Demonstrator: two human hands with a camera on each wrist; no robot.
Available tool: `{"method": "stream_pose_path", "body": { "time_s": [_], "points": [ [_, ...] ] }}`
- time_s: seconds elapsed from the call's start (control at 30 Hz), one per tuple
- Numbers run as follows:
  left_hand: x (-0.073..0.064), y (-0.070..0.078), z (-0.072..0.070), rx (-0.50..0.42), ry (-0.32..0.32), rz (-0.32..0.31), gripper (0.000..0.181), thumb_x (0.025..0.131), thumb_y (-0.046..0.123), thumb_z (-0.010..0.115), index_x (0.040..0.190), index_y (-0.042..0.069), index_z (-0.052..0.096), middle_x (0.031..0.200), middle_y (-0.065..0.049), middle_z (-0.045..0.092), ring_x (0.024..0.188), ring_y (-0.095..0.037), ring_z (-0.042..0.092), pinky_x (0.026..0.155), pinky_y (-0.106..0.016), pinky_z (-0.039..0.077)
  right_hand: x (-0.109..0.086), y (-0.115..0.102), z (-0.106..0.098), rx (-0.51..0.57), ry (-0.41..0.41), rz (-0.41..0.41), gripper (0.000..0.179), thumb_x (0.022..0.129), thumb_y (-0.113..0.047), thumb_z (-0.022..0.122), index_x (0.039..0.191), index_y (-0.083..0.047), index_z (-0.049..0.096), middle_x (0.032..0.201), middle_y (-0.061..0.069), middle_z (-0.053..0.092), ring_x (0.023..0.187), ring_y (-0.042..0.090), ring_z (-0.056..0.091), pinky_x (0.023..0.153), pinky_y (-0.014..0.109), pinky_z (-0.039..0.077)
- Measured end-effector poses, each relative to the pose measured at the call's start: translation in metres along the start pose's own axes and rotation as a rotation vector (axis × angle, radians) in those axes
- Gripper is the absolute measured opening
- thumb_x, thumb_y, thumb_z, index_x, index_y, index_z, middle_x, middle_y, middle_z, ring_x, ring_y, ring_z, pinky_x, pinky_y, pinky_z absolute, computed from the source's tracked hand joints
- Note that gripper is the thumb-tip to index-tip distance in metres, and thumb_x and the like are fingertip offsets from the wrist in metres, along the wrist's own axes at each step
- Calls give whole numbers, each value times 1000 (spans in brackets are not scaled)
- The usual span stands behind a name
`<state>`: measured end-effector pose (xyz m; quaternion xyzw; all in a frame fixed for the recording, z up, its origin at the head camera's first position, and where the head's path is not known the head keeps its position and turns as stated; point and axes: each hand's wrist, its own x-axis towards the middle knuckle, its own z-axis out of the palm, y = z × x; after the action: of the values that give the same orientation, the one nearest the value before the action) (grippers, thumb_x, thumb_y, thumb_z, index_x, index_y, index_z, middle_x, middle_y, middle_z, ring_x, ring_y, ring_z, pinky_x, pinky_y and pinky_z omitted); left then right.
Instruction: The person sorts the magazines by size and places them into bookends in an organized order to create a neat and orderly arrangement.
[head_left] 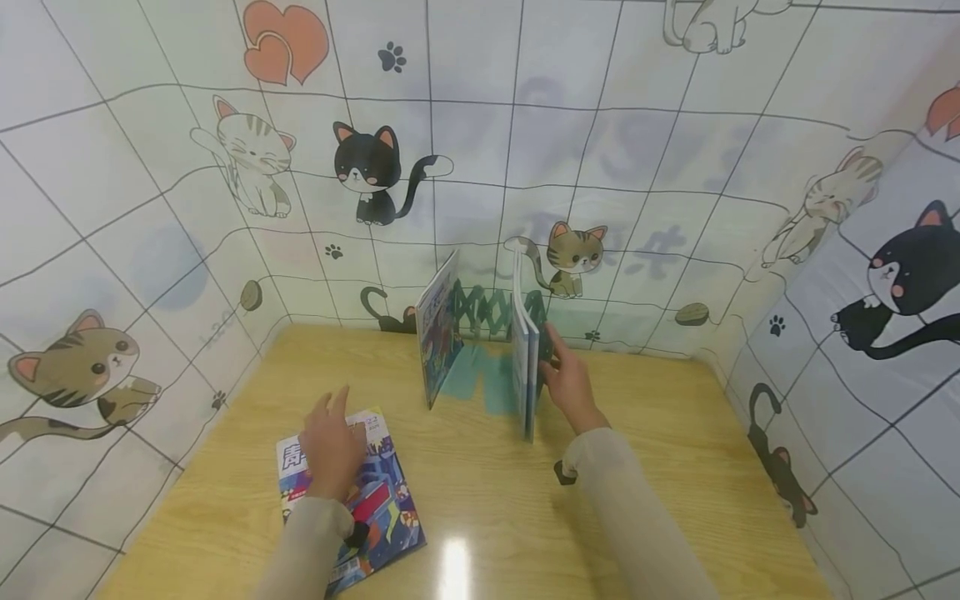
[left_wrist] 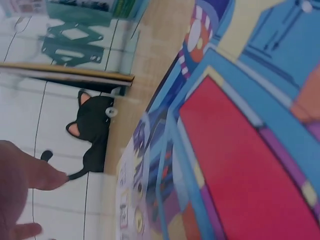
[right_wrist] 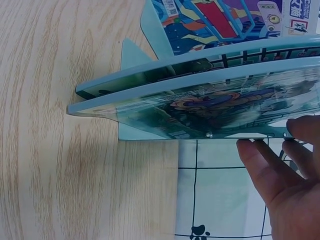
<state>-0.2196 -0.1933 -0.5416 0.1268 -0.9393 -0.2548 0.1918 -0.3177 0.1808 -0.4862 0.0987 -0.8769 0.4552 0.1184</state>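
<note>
A green bookend with a zigzag lattice stands at the back of the table. One magazine leans upright at its left end, and two thin magazines stand side by side at its right end. My right hand is beside that right end; in the right wrist view its fingertips are right at the edge of the clear end plate. A colourful magazine lies flat at the front left. Over it is my left hand, fingers loosely spread, nothing gripped.
The wooden table meets a cloth backdrop printed with cats and grid lines behind and at both sides. Teal base plates of the bookend lie flat on the wood between the upright magazines.
</note>
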Motion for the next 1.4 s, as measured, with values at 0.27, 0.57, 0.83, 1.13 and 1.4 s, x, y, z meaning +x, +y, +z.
{"method": "stream_pose_path", "body": {
  "time_s": [0.27,0.57,0.83,1.13,1.4],
  "points": [
    [-8,-15,-16,-2,-126,-170,76,85,25,70,150,10,34,147,-31,29,125,-56,29,92,-71,25,0,0,-3,8,17,0,73,94,3,58,155,-24,30,142,27,44,110,46,58,80,45,54],
    [-18,-25,-16,14,-193,-243,83,82,28,72,151,7,30,148,-34,21,126,-59,24,92,-72,22,0,1,-3,-15,18,-11,69,95,0,58,154,-22,30,142,24,45,111,44,58,85,47,52],
    [-28,-32,-12,-15,-209,-279,92,77,34,77,151,7,29,150,-36,13,128,-61,16,93,-74,17,-1,4,-3,-13,21,-21,71,95,1,58,155,-23,29,141,26,46,111,44,58,84,47,52],
    [-31,-41,-11,9,-245,-291,104,74,49,78,153,8,24,151,-37,5,122,-67,13,93,-76,13,-1,-1,-2,-1,14,-18,70,94,2,57,154,-21,30,144,22,44,111,45,58,81,46,53],
    [-34,-44,-11,36,-229,-299,106,70,43,80,153,7,23,152,-36,4,125,-65,13,96,-75,11,-1,-2,-1,-1,16,-28,68,94,3,58,153,-17,32,143,24,44,109,45,59,80,45,54]
  ]
}}
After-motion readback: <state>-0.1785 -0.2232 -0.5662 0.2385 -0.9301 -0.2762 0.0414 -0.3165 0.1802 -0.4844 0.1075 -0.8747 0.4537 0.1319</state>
